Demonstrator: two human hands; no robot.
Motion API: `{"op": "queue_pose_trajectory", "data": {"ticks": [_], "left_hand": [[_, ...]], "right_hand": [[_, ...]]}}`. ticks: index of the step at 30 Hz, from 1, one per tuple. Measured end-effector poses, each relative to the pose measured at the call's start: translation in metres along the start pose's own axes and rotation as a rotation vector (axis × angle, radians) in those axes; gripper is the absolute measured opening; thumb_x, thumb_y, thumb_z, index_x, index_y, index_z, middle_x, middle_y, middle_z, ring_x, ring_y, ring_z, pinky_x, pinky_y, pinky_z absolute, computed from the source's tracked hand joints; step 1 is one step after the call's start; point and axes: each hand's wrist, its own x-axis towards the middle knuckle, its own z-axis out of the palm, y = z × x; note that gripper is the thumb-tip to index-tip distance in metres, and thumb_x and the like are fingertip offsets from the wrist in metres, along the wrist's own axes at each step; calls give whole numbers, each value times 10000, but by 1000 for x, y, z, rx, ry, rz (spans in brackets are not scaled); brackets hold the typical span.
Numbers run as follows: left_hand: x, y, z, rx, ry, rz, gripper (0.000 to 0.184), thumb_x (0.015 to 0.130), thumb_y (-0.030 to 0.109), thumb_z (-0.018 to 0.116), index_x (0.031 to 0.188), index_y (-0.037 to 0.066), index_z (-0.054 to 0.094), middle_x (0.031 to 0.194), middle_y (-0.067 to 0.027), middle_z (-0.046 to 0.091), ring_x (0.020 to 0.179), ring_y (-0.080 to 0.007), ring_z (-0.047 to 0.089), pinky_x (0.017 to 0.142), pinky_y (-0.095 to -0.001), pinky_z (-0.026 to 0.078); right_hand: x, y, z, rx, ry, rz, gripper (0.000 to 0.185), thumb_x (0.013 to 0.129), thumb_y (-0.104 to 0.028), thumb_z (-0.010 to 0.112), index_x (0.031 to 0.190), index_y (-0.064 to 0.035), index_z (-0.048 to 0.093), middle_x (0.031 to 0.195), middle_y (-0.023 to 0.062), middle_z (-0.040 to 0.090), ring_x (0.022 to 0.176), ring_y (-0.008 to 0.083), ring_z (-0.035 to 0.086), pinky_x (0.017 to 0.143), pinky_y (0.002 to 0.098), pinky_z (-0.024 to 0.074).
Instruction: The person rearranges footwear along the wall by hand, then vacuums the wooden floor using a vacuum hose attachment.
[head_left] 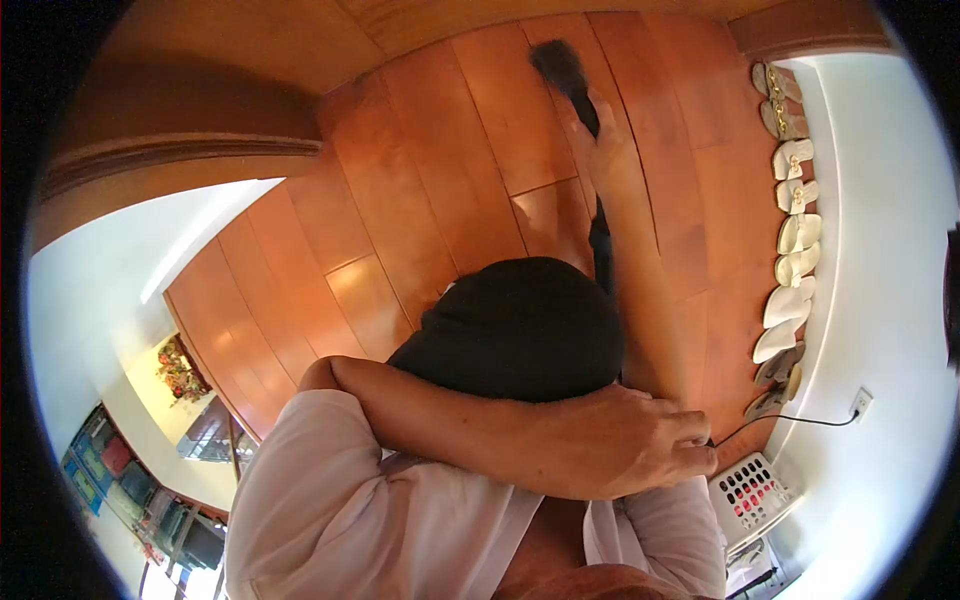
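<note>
My right hand point(598, 125) reaches out over the wooden floor, its fingers wrapped round the neck of a black brush point(562, 68) with a wide, dark head. A narrow black tube point(601, 255) runs back beside my right forearm and is partly covered. My left arm lies across my body. At its end my left hand point(650, 440) is closed near my right side; what it grips is hidden under the fingers. From just beside those fingers a thin black cord point(785, 418) leads to the wall socket point(861, 405). My black-clothed knee point(520, 325) rises between the arms.
Several pairs of slippers point(798, 236) line the white wall on the right. A white perforated plastic stool or basket point(750, 492) stands at lower right. Wooden door frame point(190, 145) edges rise at upper left. Shelves with goods point(130, 475) show at lower left.
</note>
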Motion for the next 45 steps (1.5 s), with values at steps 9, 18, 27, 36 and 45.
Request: {"op": "queue_pose_trajectory", "data": {"ticks": [9,18,27,36,45], "left_hand": [[-31,15,-50,-177,184,62,203,933,213,542,1092,94,584,1026,-72,572,947,-226,621,727,-320,554],[-81,-127,-102,384,673,-418,381,821,68,585,1200,100,562,1218,-76,578,1139,-267,566,974,-440,444],[-127,-251,-37,735,149,-352,333,805,59,556,1126,103,631,1206,-37,594,1267,-255,447,1150,-602,179],[-111,-299,-142,858,428,-442,339,670,11,674,993,114,656,1061,-27,652,1123,-246,532,1159,-503,241],[-198,-247,-49,782,603,-458,228,684,101,659,905,145,631,987,-7,640,1094,-225,543,1138,-547,243]], "right_hand": [[-132,7,-27,-2,-234,155,511,933,-164,585,1413,-113,415,1053,236,637,944,357,648,789,410,518],[-69,-21,27,310,-195,-138,464,888,-99,639,1322,-6,501,1133,209,635,1014,293,646,870,370,504],[-160,-10,34,113,-321,99,502,889,-153,647,1361,-85,490,1032,224,654,881,322,661,780,408,521],[-57,-66,27,398,-405,241,589,872,-182,665,1395,-82,415,968,140,652,866,266,642,767,361,514],[-178,-36,79,266,-291,319,477,824,-170,680,1243,-45,487,894,142,631,813,255,643,727,353,510]]}}
